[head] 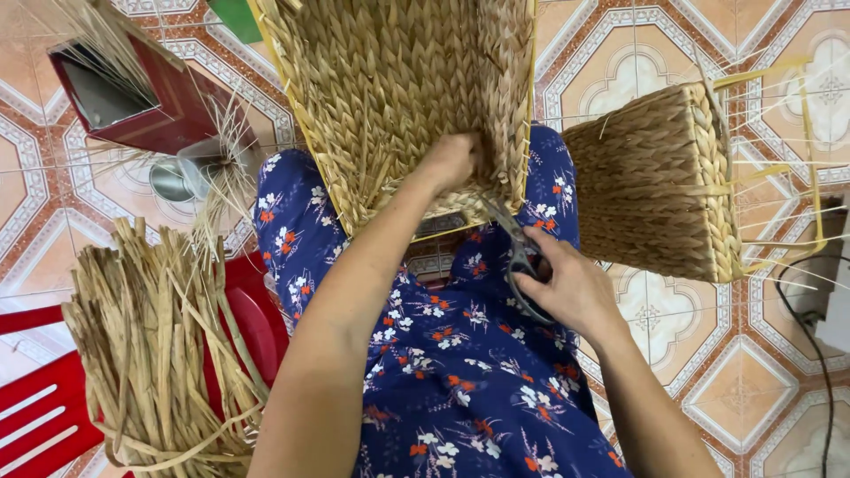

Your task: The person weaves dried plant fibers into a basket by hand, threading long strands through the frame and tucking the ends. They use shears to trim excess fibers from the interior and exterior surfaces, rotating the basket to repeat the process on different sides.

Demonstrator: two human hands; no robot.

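Note:
A large woven straw basket (398,80) rests tilted on my knees, over blue flowered trousers (460,372). My left hand (452,161) grips its lower edge, fingers curled into the weave near loose strand ends. My right hand (567,283) holds dark scissors (513,252), fingers through the handles, blades pointing up toward the basket's bottom corner next to my left hand.
A second, smaller woven basket (655,177) with protruding straw ends sits on the tiled floor (735,389) at right. A bundle of dried straw (159,354) lies on a red plastic chair (44,407) at left. A dark red box (142,97) and metal cup (190,173) stand behind.

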